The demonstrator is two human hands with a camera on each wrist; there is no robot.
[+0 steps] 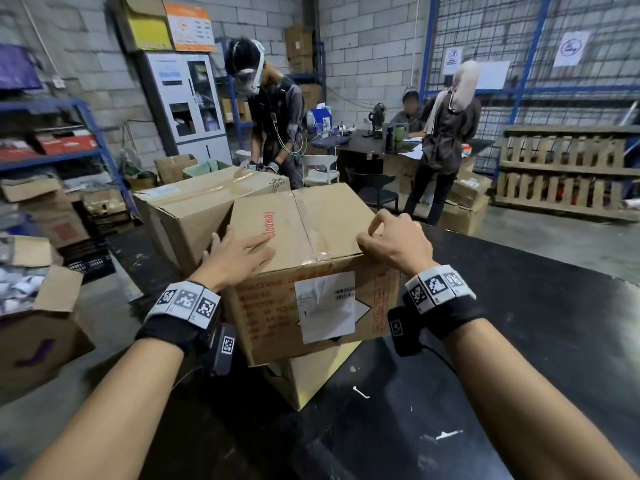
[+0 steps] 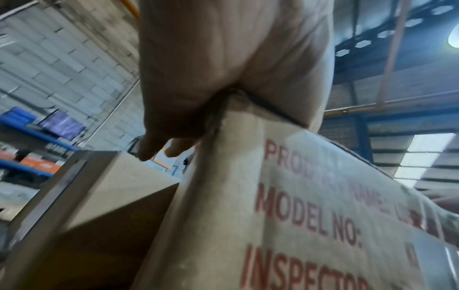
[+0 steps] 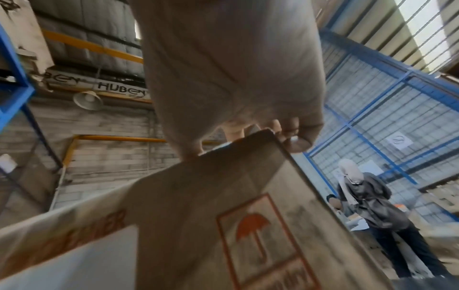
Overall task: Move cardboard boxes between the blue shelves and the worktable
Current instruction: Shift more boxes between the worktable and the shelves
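Observation:
A taped cardboard box [image 1: 311,230] with red print and a white label stands on a smaller box [image 1: 311,375] on the black worktable [image 1: 519,323]. My left hand [image 1: 239,251] lies over its near-left top corner, thumb and forefinger flat on top, the other fingers straight down the left side. In the left wrist view the left hand's palm [image 2: 223,58] straddles the box's corner [image 2: 298,196]. My right hand [image 1: 391,240] arches over the near-right top corner. In the right wrist view the right hand's fingers [image 3: 295,141] curl round the box's edge [image 3: 198,206].
A larger taped box [image 1: 194,209] stands just behind and left, touching mine. Blue shelves [image 1: 86,109] with goods are at far left, open cartons [image 1: 41,323] on the floor below. A person [image 1: 277,112] works across the table; two more people [image 1: 446,133] are at a desk. Wooden pallets [image 1: 568,168] stand far right.

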